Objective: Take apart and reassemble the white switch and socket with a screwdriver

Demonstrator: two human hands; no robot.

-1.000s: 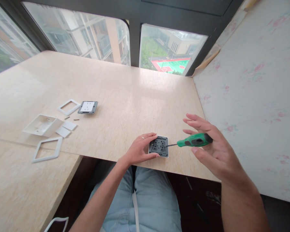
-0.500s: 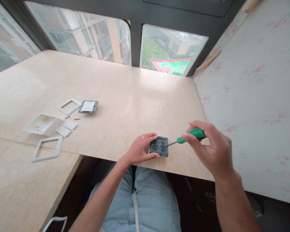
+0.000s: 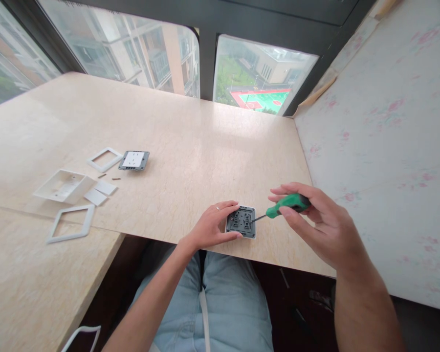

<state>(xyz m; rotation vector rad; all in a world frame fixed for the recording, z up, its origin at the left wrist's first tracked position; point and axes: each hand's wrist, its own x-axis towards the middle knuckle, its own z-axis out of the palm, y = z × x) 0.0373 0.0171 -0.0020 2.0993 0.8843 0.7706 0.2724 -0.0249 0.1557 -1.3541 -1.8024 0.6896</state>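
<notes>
A square wall switch (image 3: 242, 223) lies on the tabletop near its front edge, its dark grey back facing up and a white rim showing. My left hand (image 3: 214, 226) grips it from the left, thumb along the near side and fingers along the far side. In my right hand (image 3: 315, 215) is a screwdriver (image 3: 286, 205) with a green and black handle, held between thumb and fingers. Its metal shaft slants down to the left, and the tip meets a screw on the right part of the switch's back.
Left on the table (image 3: 190, 142) are a socket module (image 3: 134, 160), a white mounting box (image 3: 63, 186), two white frames, one being the nearer frame (image 3: 72, 238), white cover plates (image 3: 96, 197) and small brown pieces. A floral wall (image 3: 381, 156) bounds the right; windows stand behind.
My right hand has turned about the screwdriver handle, its fingers now straighter and more spread. The screwdriver tip stays at the screw. My left hand and the switch have not moved.
</notes>
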